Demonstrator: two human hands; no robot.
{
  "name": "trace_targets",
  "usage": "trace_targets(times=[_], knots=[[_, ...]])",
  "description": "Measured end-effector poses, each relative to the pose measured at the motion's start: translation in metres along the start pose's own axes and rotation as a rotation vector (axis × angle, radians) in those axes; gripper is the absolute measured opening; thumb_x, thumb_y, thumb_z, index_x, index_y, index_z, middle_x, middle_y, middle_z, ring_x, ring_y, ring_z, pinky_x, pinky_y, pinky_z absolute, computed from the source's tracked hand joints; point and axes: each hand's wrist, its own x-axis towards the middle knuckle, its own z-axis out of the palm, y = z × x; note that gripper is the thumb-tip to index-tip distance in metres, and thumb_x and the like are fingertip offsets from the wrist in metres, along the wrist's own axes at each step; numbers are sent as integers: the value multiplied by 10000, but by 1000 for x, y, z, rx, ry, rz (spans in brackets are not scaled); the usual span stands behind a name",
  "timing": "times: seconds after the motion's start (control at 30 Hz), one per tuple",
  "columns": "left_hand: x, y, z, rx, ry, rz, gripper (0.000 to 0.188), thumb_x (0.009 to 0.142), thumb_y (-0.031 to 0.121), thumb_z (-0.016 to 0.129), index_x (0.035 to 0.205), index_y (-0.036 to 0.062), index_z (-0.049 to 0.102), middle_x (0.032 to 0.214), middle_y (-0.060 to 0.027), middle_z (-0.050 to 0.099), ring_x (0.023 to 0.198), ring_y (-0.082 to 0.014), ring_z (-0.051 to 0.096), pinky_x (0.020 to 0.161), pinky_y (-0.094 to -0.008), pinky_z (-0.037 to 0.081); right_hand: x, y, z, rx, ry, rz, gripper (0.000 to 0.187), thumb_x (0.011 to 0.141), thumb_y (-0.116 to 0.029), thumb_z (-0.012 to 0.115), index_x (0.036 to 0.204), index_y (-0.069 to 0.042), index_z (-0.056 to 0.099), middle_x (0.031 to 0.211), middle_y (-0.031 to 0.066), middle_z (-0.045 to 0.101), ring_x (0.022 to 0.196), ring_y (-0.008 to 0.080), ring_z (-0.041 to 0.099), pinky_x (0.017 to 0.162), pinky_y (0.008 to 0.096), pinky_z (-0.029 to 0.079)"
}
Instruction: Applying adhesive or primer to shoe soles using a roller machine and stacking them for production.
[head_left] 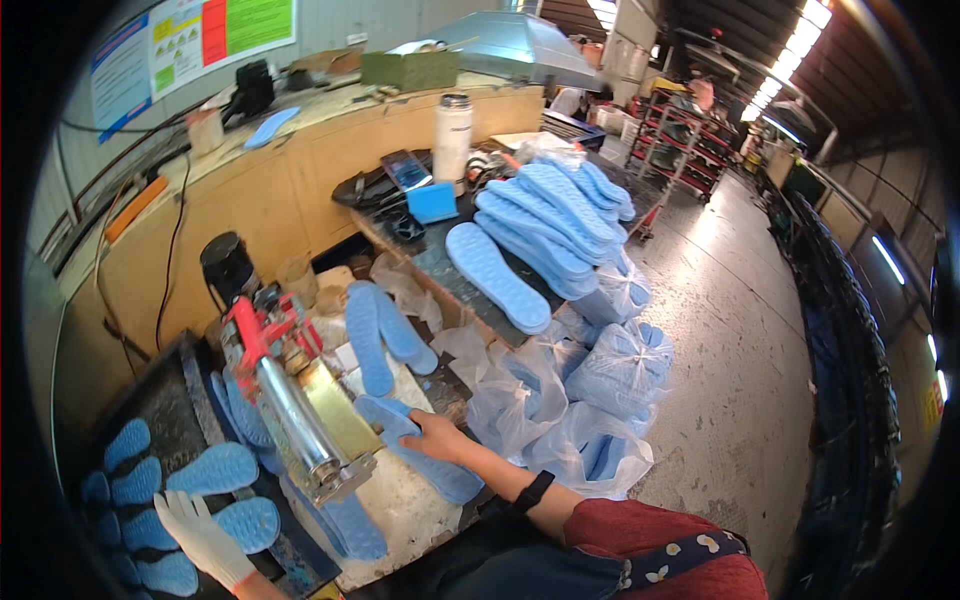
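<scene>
My left hand [205, 535], in a white glove, reaches over the dark surface at lower left. Its fingers are stretched out and lie on or just above a blue insole [248, 523]; whether they touch it I cannot tell. More blue insoles [212, 468] lie in rows around it. My bare right hand [437, 440], with a black band on the wrist, is closed on the edge of a blue insole [448, 478] over the pale worktop [405, 535]. Between my hands stands a machine with a red body and a shiny metal cylinder [300, 415]; insoles lie beside and beneath it.
Behind my right hand, two insoles [370, 340] rest near the machine. A dark table holds a stack of insoles [550, 225], a white bottle [453, 145], a phone [405, 170] and a blue box [432, 203]. Clear bags of insoles [620, 370] sit on the floor beside it. A red rack [680, 150] stands farther back.
</scene>
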Motion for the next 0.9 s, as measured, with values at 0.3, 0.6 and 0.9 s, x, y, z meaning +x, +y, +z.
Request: trace_targets(times=[0.3,0.6,0.9], knots=[[-63,30,65,-95,-126,-114,538,1007,315,341,1438,2,276,1455,-289,269,1369,-381,279,1134,-445,232,19,-78,-56,-189,434,-630,474,802,41,571,1238,-142,543,1120,133,561,950,348,503,823,435,443],[-82,19,106,-137,-475,-43,630,1007,456,262,1477,43,187,1511,-243,184,1414,-365,169,1149,-461,142,30,-107,-49,-308,346,-937,534,719,43,631,1212,-154,573,1142,105,549,1006,325,501,847,391,455],[-49,-27,116,148,-614,152,625,1009,474,220,1490,79,156,1509,-237,167,1413,-354,176,1153,-440,150,12,-68,-51,-169,384,-666,467,823,-56,648,1268,-107,516,1107,121,566,1028,311,524,878,401,441]])
